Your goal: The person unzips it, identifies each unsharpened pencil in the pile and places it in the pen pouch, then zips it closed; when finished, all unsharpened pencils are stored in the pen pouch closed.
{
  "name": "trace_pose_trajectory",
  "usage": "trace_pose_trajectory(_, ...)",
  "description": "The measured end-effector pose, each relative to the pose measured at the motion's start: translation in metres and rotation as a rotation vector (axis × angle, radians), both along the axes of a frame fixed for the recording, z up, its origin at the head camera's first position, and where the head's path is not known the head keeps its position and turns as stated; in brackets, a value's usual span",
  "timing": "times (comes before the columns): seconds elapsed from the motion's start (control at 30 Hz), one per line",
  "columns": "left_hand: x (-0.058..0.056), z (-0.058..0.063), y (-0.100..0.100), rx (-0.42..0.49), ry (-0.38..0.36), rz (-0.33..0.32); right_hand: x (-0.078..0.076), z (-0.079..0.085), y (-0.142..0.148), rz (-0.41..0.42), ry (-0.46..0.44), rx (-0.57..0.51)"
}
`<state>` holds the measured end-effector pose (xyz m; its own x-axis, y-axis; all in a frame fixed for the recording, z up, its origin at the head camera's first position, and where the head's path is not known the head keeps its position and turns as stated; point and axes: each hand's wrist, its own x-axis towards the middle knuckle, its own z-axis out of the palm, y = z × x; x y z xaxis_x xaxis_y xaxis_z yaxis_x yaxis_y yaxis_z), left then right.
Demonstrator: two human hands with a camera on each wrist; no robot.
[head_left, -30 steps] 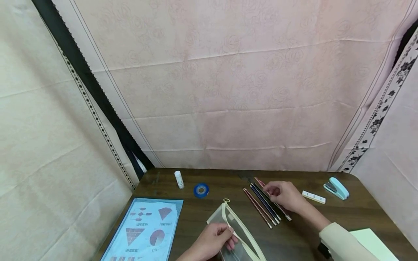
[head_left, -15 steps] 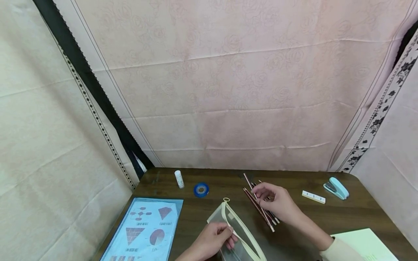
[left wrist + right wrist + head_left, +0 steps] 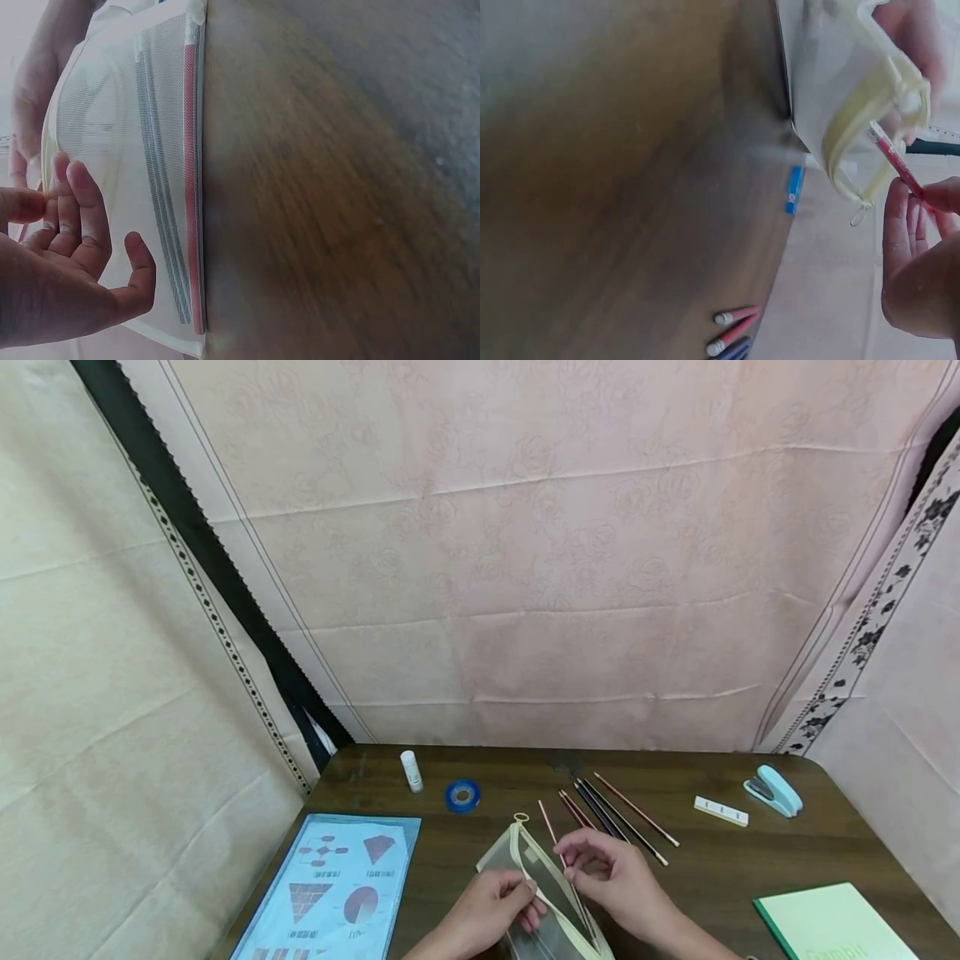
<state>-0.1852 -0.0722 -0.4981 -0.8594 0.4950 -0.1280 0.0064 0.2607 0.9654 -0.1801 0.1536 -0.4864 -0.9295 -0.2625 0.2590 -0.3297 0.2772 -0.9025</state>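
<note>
I see the red pencil (image 3: 897,162) aslant, eleven o'clock to five, lower end at the mesh pouch's (image 3: 542,937) mouth; the right hand (image 3: 617,875) (plainly nearer) pinches it, while towards nine o'clock the left hand (image 3: 491,900) pinches the pouch's rim.

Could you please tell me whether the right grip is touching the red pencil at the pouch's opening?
Touching: the right wrist view shows the right grip pinching the red pencil between thumb and fingers.
</note>
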Motion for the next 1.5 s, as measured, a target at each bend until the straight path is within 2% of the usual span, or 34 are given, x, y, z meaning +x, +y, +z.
trace_pose_trajectory(0.2, 0.002, 0.003, 0.000, -0.004, 0.007, -0.005, 0.002, -0.005, -0.001, 0.054, -0.057, 0.049)
trace_pose_trajectory(0.33, 0.003, 0.004, 0.001, 0.003, 0.025, -0.017, 0.001, -0.009, 0.000, 0.132, -0.111, 0.019)
trace_pose_trajectory(0.43, 0.004, 0.006, 0.002, 0.010, 0.026, -0.021, 0.000, -0.011, 0.000, 0.158, -0.146, 0.010)
trace_pose_trajectory(0.53, 0.004, 0.006, 0.002, 0.006, 0.021, -0.019, 0.001, -0.013, -0.002, 0.141, -0.141, 0.030)
trace_pose_trajectory(0.7, 0.004, 0.005, 0.002, 0.012, 0.019, -0.015, 0.002, -0.012, -0.006, 0.068, -0.108, 0.097)
trace_pose_trajectory(0.9, 0.004, 0.002, 0.002, 0.025, 0.006, -0.005, 0.007, -0.008, -0.010, -0.029, -0.164, 0.121)
trace_pose_trajectory(1.0, 0.004, 0.003, 0.003, 0.025, 0.005, -0.002, 0.008, -0.008, -0.014, -0.059, -0.164, 0.117)
trace_pose_trajectory(1.27, 0.004, 0.006, 0.004, -0.002, -0.029, -0.012, 0.007, -0.012, -0.016, 0.008, -0.125, 0.145)
trace_pose_trajectory(1.5, 0.004, 0.002, 0.003, 0.012, -0.012, -0.050, 0.003, -0.015, -0.015, 0.054, -0.127, 0.162)
